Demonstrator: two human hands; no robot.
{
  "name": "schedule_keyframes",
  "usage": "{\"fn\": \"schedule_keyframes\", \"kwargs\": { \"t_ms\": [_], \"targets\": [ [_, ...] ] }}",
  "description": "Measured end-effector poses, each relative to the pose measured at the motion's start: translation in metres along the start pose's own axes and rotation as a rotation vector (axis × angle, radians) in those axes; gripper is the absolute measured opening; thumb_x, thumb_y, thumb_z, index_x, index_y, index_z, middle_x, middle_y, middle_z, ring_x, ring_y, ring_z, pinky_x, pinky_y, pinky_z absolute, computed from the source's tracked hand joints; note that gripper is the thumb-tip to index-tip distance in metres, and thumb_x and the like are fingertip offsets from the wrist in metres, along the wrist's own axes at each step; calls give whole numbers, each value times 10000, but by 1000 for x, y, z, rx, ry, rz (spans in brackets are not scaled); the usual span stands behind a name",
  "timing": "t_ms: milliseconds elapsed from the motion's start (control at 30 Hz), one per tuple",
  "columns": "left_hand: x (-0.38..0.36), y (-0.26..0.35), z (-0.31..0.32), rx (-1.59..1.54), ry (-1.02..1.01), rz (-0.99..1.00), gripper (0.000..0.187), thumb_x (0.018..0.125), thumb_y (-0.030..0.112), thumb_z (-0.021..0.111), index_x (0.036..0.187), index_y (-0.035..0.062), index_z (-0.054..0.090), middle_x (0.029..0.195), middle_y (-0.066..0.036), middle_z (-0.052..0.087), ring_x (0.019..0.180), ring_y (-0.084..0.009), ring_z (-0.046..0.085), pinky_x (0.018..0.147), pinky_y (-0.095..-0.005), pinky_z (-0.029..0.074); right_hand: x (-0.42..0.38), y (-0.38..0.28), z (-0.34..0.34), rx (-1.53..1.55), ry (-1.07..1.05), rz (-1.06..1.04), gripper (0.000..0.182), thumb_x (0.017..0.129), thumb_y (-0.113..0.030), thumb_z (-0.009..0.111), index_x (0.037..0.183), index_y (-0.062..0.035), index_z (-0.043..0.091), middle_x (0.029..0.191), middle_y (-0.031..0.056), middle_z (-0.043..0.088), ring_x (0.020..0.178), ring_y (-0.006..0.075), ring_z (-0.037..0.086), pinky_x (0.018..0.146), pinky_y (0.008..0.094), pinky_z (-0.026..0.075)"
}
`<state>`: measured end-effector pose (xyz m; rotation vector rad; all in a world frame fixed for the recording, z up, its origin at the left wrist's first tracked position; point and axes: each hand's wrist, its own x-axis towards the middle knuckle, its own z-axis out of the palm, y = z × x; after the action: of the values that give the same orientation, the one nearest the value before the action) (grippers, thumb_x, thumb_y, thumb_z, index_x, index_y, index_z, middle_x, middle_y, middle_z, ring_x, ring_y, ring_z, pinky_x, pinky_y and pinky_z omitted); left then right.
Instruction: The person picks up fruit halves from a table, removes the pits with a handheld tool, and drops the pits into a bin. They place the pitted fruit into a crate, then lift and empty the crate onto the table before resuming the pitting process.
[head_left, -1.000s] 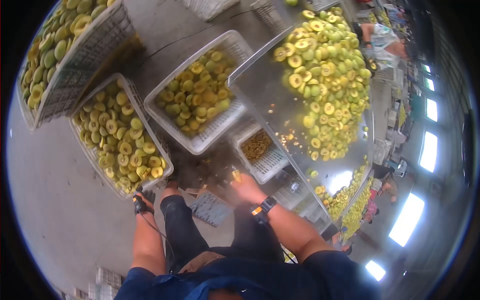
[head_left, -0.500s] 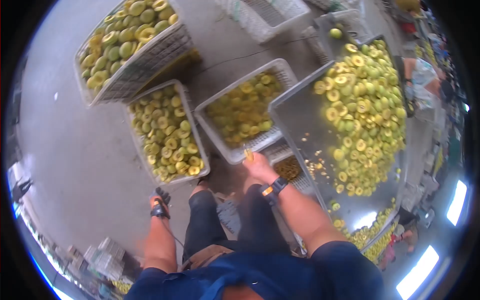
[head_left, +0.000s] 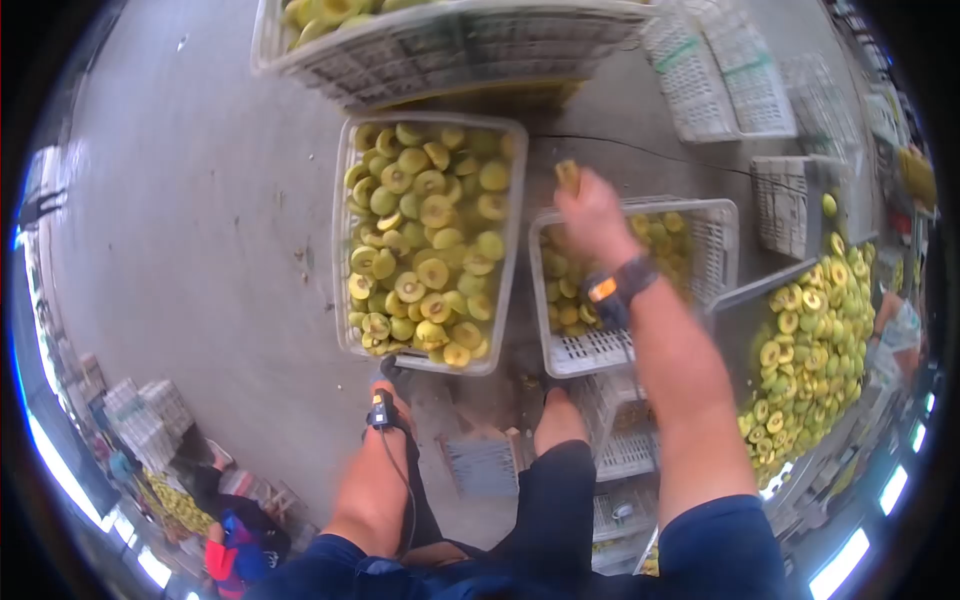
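My right hand, blurred by motion, is closed around a small yellow-brown object, whose kind I cannot tell. It is raised over the left side of a white crate partly filled with halved fruit. My left hand, with dark-covered fingers, is low at the near rim of another white crate. That crate is full of green-yellow fruit halves, several with a hollow at the middle. The left fingers are mostly hidden at the rim. Both wrists carry black straps with devices.
A tall crate with more fruit stands at the top. To the right, a metal table bears a large fruit heap. White crates lie at the upper right. A dark cable crosses the floor. A person is at lower left.
The view has turned toward the full crate. My right hand has moved up over the neighbouring crate, still holding the small object. My left hand has come to the full crate's near rim.
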<state>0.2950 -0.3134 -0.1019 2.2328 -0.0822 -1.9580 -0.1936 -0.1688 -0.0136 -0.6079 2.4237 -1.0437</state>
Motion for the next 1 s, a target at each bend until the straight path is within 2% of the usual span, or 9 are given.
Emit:
{"fn": "schedule_keyframes", "kwargs": {
  "t_ms": [67, 133, 200, 300, 400, 533, 633, 700, 1000],
  "targets": [
    [101, -13, -53, -68, -213, 86, 330, 1068, 290, 556, 1341, 128, 645, 1286, -98, 720, 1187, -305, 673, 1026, -480, 551, 48, 11, 32, -197, 90, -222, 319, 901, -240, 662, 1068, 31, 643, 1069, 294, 687, 997, 518, 649, 905, 576, 530],
    [113, -15, -74, -176, -635, -219, 348, 1056, 273, 569, 1346, 93, 638, 1310, -119, 712, 1197, -328, 665, 1038, -497, 543, 89, 9, 62, -313, 56, -283, 328, 907, -241, 663, 1082, 36, 646, 1088, 297, 687, 1009, 519, 650, 909, 583, 528],
    [93, -13, -69, -199, -707, -243, 355, 1045, 253, 579, 1339, 63, 634, 1300, -141, 711, 1187, -346, 665, 1032, -506, 546, 123, -16, 87, -384, -31, -257, 333, 916, -252, 657, 1085, 35, 650, 1098, 304, 694, 1032, 514, 657, 917, 579, 531],
    [51, -14, -15, -121, -378, 15, 345, 1024, 217, 594, 1311, 30, 632, 1229, -172, 717, 1133, -363, 680, 998, -504, 567, 169, -18, 141, -355, -151, -339, 368, 932, -295, 667, 1095, 32, 623, 1047, 330, 686, 1029, 536, 641, 870, 586, 518],
    [29, -5, 4, -174, -147, 5, 317, 982, 164, 635, 1260, 10, 633, 1107, -186, 715, 1013, -373, 706, 941, -495, 590, 176, -31, 160, -383, -226, -303, 407, 925, -327, 664, 1097, 41, 641, 1042, 336, 689, 1014, 534, 652, 880, 578, 522],
    [81, 5, -32, -205, -169, 62, 309, 968, 155, 645, 1239, 6, 642, 1128, -169, 731, 956, -352, 716, 890, -461, 607, 153, -21, 153, -387, -130, -205, 423, 927, -333, 646, 1107, 49, 677, 1107, 348, 699, 1086, 525, 661, 953, 559, 533],
    [119, 40, -80, 9, -35, 422, 355, 978, 217, 653, 1272, 19, 643, 1175, -156, 729, 996, -323, 713, 905, -447, 588, 111, -21, 157, -354, -66, 13, 422, 920, -327, 644, 1098, 55, 676, 1099, 357, 696, 1083, 532, 658, 947, 577, 525],
    [63, 97, -42, 22, -6, 563, 427, 1010, 297, 639, 1333, 18, 621, 1236, -159, 711, 1094, -320, 691, 951, -443, 562, 86, -19, 156, -354, -87, 46, 458, 907, -339, 657, 1104, 75, 662, 1088, 374, 688, 1084, 547, 650, 947, 587, 518],
    [37, 137, -18, -117, -64, 285, 652, 1090, 491, 515, 1547, 26, 487, 1472, -182, 619, 1308, -368, 617, 1133, -480, 492, 133, -21, 172, -39, -343, 224, 525, 838, -364, 678, 1074, 105, 699, 1059, 391, 693, 1082, 529, 676, 927, 530, 547]
  ]
}}
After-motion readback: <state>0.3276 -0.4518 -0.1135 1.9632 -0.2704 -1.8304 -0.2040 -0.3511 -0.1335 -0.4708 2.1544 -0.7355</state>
